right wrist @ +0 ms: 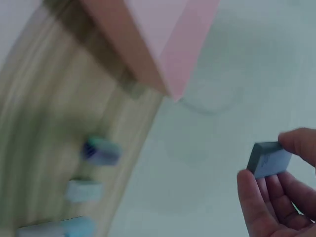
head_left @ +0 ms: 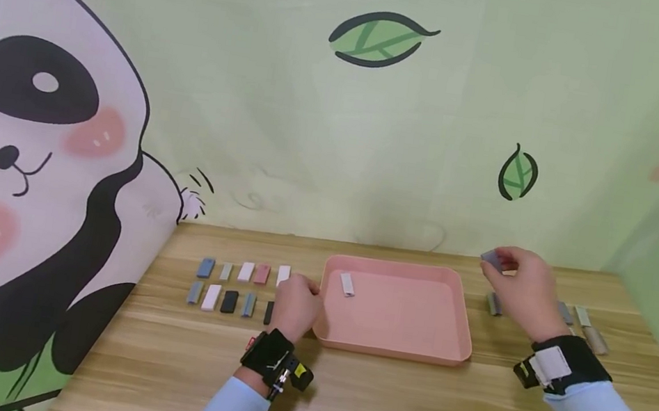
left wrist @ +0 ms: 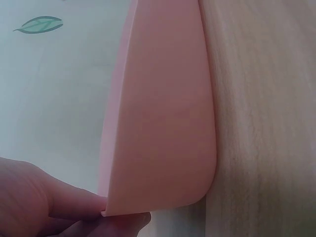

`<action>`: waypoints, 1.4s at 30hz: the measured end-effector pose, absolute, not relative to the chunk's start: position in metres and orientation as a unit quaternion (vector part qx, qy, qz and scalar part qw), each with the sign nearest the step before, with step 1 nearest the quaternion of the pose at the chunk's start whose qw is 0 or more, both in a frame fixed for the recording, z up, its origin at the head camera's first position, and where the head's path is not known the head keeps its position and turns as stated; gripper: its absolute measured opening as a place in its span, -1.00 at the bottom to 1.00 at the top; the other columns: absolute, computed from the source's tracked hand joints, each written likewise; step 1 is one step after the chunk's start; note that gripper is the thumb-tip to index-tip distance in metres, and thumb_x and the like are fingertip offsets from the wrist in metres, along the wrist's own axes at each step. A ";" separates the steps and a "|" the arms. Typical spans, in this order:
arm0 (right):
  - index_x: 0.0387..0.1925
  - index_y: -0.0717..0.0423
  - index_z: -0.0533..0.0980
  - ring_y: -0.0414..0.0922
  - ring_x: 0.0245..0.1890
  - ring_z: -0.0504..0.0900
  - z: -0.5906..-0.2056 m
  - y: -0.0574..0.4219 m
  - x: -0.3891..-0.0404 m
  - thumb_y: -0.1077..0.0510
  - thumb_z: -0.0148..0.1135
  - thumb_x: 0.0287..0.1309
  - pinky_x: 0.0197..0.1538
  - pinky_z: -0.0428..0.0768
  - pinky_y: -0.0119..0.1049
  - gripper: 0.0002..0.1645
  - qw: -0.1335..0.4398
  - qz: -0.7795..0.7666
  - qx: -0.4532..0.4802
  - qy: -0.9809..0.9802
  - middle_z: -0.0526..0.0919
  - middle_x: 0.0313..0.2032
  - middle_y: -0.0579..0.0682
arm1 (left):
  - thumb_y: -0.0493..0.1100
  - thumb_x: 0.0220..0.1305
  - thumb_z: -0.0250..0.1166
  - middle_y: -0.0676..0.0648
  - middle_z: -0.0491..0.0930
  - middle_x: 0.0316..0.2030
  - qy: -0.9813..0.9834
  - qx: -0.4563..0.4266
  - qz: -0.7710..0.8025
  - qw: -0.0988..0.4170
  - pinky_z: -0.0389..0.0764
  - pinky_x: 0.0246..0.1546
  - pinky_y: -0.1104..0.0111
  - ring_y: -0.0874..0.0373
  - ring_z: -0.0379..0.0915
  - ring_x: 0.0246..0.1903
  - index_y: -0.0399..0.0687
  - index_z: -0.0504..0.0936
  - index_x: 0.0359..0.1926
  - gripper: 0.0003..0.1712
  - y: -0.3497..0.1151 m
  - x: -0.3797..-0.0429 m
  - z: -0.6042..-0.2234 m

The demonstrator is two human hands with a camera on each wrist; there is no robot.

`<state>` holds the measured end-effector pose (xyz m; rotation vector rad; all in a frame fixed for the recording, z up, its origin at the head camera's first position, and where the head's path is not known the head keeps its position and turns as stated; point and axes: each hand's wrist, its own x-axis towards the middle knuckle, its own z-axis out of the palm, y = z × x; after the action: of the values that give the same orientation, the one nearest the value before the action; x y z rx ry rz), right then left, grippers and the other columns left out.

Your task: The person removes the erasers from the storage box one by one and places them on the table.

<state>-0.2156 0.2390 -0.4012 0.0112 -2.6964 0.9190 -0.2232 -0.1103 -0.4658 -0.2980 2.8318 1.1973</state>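
At the left rim of a shallow pink tray (head_left: 403, 314), my left hand (head_left: 296, 305) pinches the edge. The left wrist view shows the thumb and a finger of that hand (left wrist: 54, 207) on either side of the tray's rim (left wrist: 158, 123) near a corner. Above the table, right of the tray, my right hand (head_left: 523, 289) holds a small blue-grey rectangular block (head_left: 491, 259). In the right wrist view this block (right wrist: 270, 160) sits between the thumb and fingertips. A small white block (head_left: 346, 284) lies in the tray's left part.
Two rows of small blocks stand left of the tray, among them a blue one (head_left: 205, 267), a red one (head_left: 261, 274) and a black one (head_left: 229, 302). Several more, including a dark grey block (head_left: 494, 304) and a beige piece (head_left: 596, 340), lie under and beside the right hand.
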 end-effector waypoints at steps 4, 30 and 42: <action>0.01 0.29 0.46 0.10 -0.14 0.54 -0.410 0.254 -0.208 -0.17 0.10 0.15 -0.14 0.54 0.01 -0.36 0.144 0.319 -0.031 -0.936 0.58 -0.15 0.22 | -0.28 0.09 0.21 -0.05 0.58 -0.55 0.915 -0.094 0.390 0.025 0.36 -0.70 0.38 0.15 0.45 -0.62 -0.11 0.70 -0.50 -0.86 -0.111 -0.224 -0.466; -0.55 0.35 0.57 0.07 -0.53 0.53 -0.473 0.291 -0.178 0.09 0.20 -0.07 -0.52 0.43 -0.13 -0.68 0.128 0.203 -0.089 -0.967 0.60 -0.53 0.22 | -0.28 0.06 0.21 -0.04 0.58 -0.54 0.919 -0.092 0.382 0.010 0.38 -0.70 0.39 0.15 0.45 -0.59 -0.11 0.69 -0.49 -0.88 -0.112 -0.224 -0.466; -0.86 0.09 0.30 -0.15 -0.73 0.19 -0.474 0.287 -0.174 0.14 0.18 -0.04 -0.65 0.08 -0.33 -0.60 0.117 0.193 -0.095 -0.970 0.19 -0.80 -0.12 | -0.27 0.07 0.22 -0.04 0.58 -0.53 0.921 -0.085 0.381 0.006 0.38 -0.69 0.40 0.15 0.45 -0.59 -0.11 0.69 -0.50 -0.87 -0.111 -0.224 -0.467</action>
<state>-0.1739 0.2871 -0.4737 -0.2786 -2.8382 0.5658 -0.2235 -0.1111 -0.4672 -0.2658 2.8809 1.1923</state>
